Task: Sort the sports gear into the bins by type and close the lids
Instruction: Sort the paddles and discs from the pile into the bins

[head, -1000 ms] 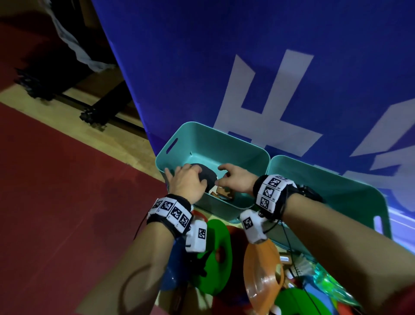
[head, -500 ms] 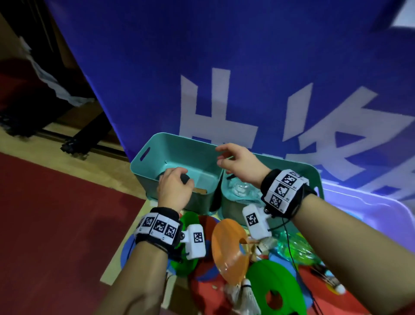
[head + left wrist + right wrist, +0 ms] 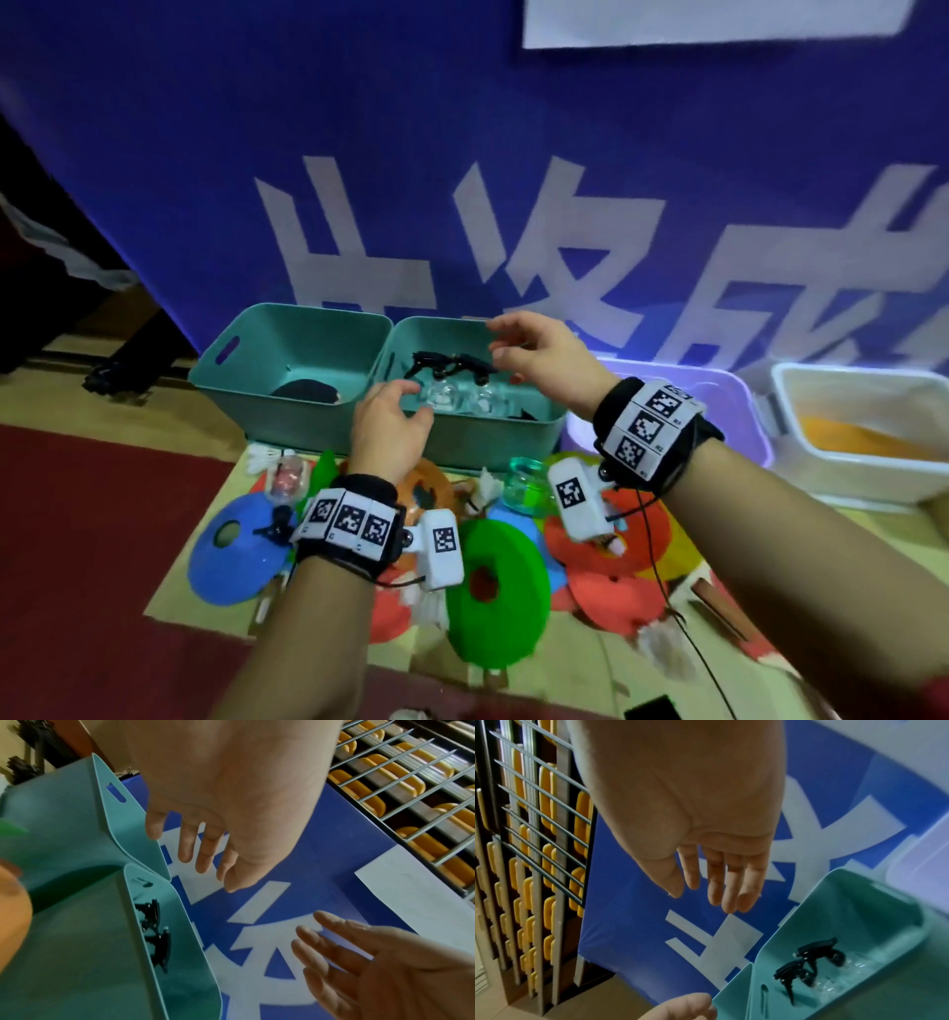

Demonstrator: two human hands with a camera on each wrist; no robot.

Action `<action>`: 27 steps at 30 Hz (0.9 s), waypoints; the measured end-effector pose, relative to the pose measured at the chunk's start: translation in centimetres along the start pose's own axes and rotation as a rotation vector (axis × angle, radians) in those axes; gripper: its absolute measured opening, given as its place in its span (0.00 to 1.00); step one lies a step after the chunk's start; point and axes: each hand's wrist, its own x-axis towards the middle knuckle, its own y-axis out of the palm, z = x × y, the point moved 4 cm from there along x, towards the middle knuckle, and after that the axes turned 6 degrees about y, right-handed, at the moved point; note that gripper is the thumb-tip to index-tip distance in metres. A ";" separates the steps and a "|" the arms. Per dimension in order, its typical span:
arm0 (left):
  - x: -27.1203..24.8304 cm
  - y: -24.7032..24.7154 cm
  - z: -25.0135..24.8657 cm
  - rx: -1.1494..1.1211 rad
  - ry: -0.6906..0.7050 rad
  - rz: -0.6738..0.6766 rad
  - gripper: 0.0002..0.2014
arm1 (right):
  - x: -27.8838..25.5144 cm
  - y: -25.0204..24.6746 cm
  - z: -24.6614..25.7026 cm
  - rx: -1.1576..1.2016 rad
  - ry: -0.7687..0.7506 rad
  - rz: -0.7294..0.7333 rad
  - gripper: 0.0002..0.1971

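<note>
Teal plastic marks the two nearest bins: the left teal bin (image 3: 241,377) holds a dark paddle-like piece (image 3: 305,391), and the right teal bin (image 3: 539,429) holds clear spray bottles with black trigger heads (image 3: 452,366). Both hands hover empty above that right bin. The left hand (image 3: 393,424) hangs over its near rim with fingers loosely bent and holding nothing; the right hand (image 3: 544,354) floats higher, over the far side, fingers spread and relaxed, also holding nothing. The wrist views agree: bare palms, nothing pinched.

What remains to sort lies behind and below the hands, on the floor mat (image 3: 174,591) on the person's side of the bins. A green disc (image 3: 506,611) lies roughly between the two wrists, with a blue disc (image 3: 233,552) out to the left, orange and red discs around, white shuttlecocks (image 3: 264,457) at the left corner, and a small green-tinted bottle (image 3: 524,485) just short of the bin wall. The next reach therefore seems to run backward and down, toward the body. The left hand is lower and nearer the pile, so it looks better placed for the discs, while the right is closer to the tinted bottle. No lids are visible on the teal bins
</note>
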 end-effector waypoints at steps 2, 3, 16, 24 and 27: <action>-2.2 2.1 -2.6 -0.029 0.013 0.020 0.15 | -2.6 -3.0 -1.7 0.007 0.023 -0.024 0.15; -3.2 2.9 -3.6 -0.047 0.020 0.027 0.15 | -3.8 -4.2 -2.4 0.012 0.036 -0.032 0.15; -12.0 16.2 -14.2 -0.040 0.100 0.247 0.15 | -17.0 -19.6 -15.0 0.101 0.253 -0.240 0.14; -13.7 23.2 -16.5 -0.087 0.149 0.412 0.11 | -22.2 -24.1 -22.7 0.131 0.438 -0.412 0.13; -14.4 25.6 -16.3 -0.088 0.164 0.478 0.11 | -24.1 -24.3 -26.1 0.133 0.549 -0.463 0.14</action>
